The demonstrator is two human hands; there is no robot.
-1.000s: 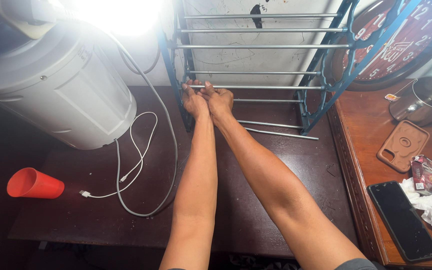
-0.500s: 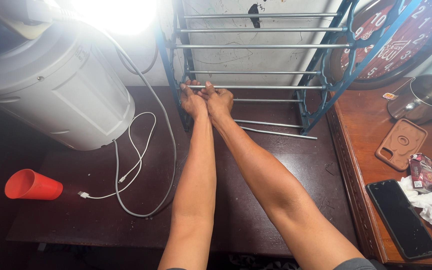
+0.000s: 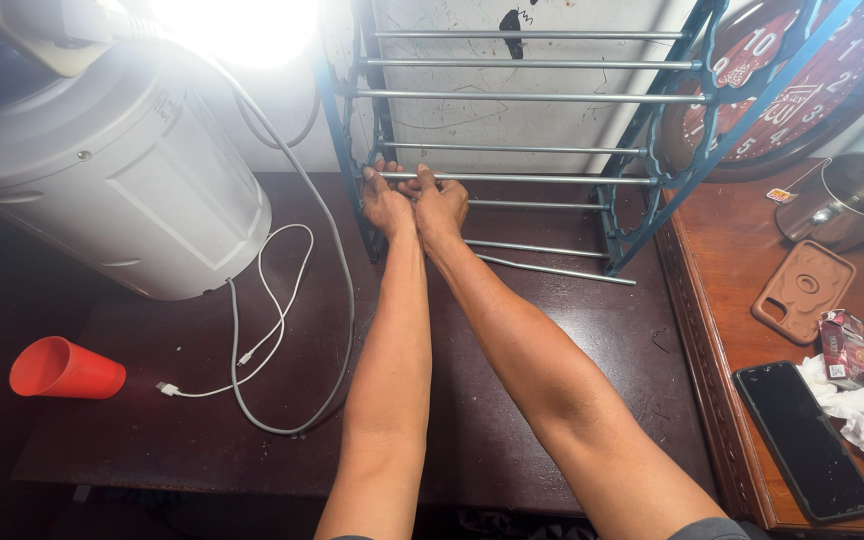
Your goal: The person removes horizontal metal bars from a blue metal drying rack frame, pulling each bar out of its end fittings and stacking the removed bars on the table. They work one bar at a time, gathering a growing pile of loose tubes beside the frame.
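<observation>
Barely shifted since a second ago: both hands at the same rod, orange cup slid slightly toward 9 o'clock in view, as from a small turn of the head. Left hand (image 3: 386, 203) and right hand (image 3: 440, 203) pressed side by side, fingers curled closed over one grey metal rod (image 3: 552, 178) near its left end. Rod lying level across a blue metal rack (image 3: 652, 170) at 12 o'clock, standing on a dark table (image 3: 552, 330) against the wall. More rods above and below, parallel; lowest one tilted, resting at the rack's foot. Large white drum-shaped appliance (image 3: 112, 170) at 10 o'clock, white cable (image 3: 272, 300) looped on the table just beside it. Orange cup (image 3: 64, 369) on its side at 9 o'clock, well apart from the hands. Red wall clock (image 3: 802, 80) leaning behind the rack at 1 o'clock. On a reddish wooden table (image 3: 722, 330) at 3 o'clock: steel pot (image 3: 852, 200), brown phone case (image 3: 802, 290), black phone (image 3: 802, 440), crumpled white tissue (image 3: 852, 410).
</observation>
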